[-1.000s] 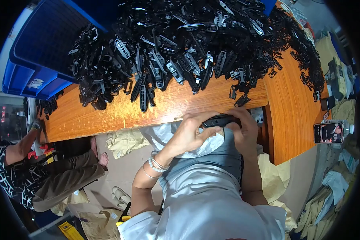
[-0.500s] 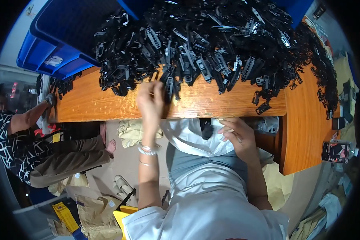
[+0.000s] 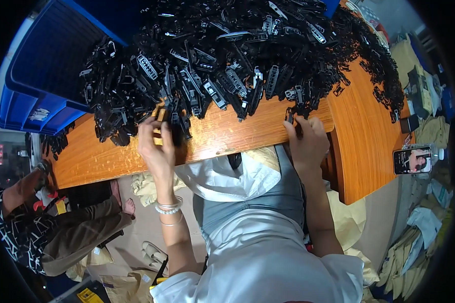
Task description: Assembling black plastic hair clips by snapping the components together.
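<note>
A large heap of black plastic parts (image 3: 212, 55), many long and slotted, covers the back of the wooden table (image 3: 252, 134). At the heap's front left edge, my left hand (image 3: 156, 149) has its thumb and fingers apart around a dark piece; slight blur hides the fingertips' contact. A slotted black part (image 3: 175, 119) lies just right of these fingers. My right hand (image 3: 310, 144), at the table's front edge, pinches a small black plastic part (image 3: 289, 115) between thumb and fingers, beside the heap's right front. An open white bag (image 3: 227, 182) lies across my lap, with something dark inside.
Blue plastic crates (image 3: 40, 108) stand at the left. A side table carries more black parts (image 3: 389, 96), and a lit phone (image 3: 413, 160) stands by its right edge. Another person (image 3: 22, 227) sits at the left. Paper bags (image 3: 346, 217) lie on the floor.
My right hand has risen from the white bag to the table edge and a small black part. My left hand has moved left and slightly down in view; the whole view has also shifted.
</note>
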The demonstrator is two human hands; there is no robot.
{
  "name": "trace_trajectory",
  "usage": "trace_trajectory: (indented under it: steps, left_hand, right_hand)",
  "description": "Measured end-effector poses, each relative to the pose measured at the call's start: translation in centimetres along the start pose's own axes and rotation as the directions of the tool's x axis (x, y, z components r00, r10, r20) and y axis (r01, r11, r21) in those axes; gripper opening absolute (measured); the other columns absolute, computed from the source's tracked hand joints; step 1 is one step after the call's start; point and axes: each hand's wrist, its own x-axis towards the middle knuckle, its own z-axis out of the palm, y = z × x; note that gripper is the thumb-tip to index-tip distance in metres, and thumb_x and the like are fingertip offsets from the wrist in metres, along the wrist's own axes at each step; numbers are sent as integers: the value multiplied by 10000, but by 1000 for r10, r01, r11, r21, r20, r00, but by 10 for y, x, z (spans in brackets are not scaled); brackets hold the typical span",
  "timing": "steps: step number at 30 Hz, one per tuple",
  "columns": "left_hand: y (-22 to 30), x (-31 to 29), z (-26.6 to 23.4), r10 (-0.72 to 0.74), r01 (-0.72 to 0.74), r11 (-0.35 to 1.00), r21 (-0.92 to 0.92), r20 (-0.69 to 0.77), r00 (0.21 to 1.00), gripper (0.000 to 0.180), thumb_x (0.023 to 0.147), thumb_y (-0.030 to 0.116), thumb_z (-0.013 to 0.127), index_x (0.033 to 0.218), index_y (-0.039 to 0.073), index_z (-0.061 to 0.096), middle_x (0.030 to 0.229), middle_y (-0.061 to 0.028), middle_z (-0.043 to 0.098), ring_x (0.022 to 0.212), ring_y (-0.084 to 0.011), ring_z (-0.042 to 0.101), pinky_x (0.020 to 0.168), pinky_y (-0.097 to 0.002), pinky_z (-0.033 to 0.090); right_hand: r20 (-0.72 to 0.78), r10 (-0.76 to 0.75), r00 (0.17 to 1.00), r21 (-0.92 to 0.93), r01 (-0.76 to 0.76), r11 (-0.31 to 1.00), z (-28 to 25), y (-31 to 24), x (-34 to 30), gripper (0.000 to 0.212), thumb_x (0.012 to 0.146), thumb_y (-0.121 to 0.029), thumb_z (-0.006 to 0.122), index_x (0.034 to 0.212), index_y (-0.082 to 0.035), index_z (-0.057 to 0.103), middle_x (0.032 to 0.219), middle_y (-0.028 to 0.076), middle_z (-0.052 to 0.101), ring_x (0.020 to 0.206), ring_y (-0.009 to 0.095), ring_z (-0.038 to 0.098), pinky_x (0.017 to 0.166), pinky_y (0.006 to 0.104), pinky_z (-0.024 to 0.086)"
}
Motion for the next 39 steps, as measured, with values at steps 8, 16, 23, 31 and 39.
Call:
trace_trajectory:
  steps: [8,16,23,31,39]
  left_hand:
    - [49,-30,12,-103,175,931,-320,231,968,194,742,-10,605,920,-27,531,922,-110,594,799,-162,586,694,-254,458]
    - [49,-47,29,-78,468,731,-497,620,780,271,737,-113,573,997,-45,543,914,-40,561,837,-99,562,726,-203,458]
    - [63,-46,24,24,675,380,-633,736,677,364,693,-119,636,1043,-62,552,953,-88,599,823,-125,583,726,-243,480]
    - [65,-32,38,198,786,131,-604,793,576,218,809,-21,546,1013,-100,549,759,-128,612,605,-156,595,552,-242,483]
    - [98,44,114,349,-139,799,-585,262,900,56,724,-5,603,777,-25,603,718,-140,546,615,-288,552,567,-325,441]
  right_hand:
    - [59,-231,971,-6,232,973,8,-30,5,272,702,-100,655,958,-49,580,825,80,505,755,238,513,641,333,433]
    - [139,-184,973,533,83,842,-3,-49,3,310,701,24,623,1002,-25,571,859,92,527,786,223,553,648,297,448]
    - [138,-385,913,836,101,540,-13,-40,-4,185,639,64,641,810,-8,649,939,117,595,835,192,549,664,285,431]
    - [41,-357,933,821,172,545,-17,-30,-12,174,649,29,621,822,27,637,993,129,591,812,214,544,691,312,419]
    - [145,265,953,918,-230,325,-19,-6,-33,116,785,15,542,852,95,594,920,83,567,672,96,504,574,202,404]
